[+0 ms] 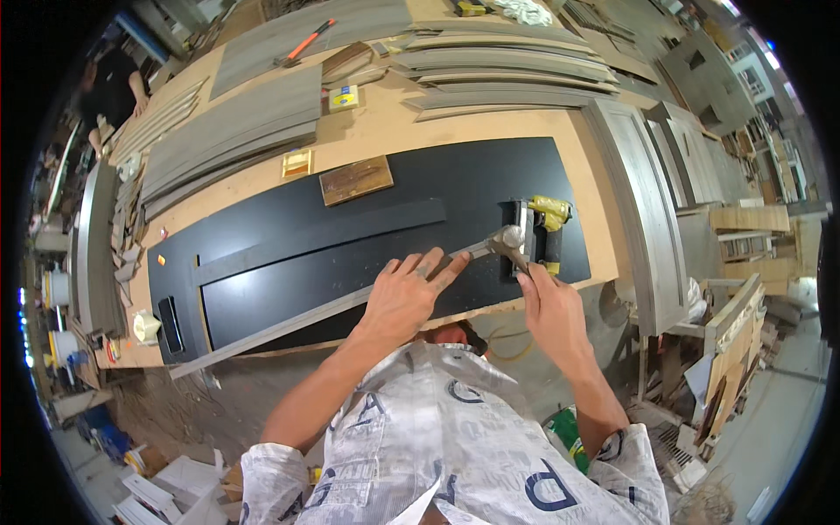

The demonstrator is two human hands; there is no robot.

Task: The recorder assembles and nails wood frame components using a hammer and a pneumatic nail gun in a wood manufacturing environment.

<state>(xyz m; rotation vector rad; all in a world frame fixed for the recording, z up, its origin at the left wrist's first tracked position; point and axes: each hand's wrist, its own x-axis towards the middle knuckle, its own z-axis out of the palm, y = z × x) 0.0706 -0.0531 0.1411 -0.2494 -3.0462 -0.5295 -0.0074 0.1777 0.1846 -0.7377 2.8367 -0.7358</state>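
Note:
A long grey wooden strip (280,331) runs slantwise along the near edge of a black panel (490,166). My left hand (402,293) grips it near its right end, the index finger stretched along it. In my right hand (557,315) is a hammer (507,236), its metal head at the strip's right end; whether they touch, I cannot tell. A nail gun (551,213) with yellow wrapping lies on the panel just beyond the hammer. Another flat dark strip (350,229) lies across the panel, joined at its left by a short upright piece.
A brown wood block (356,180) rests at the panel's far edge; a black phone (170,324) lies at its left. Grey boards (236,131) and stacked strips (516,66) cover the far table, with an orange-handled hammer (306,42). A grey frame (639,219) stands right. Another person (114,92) is far left.

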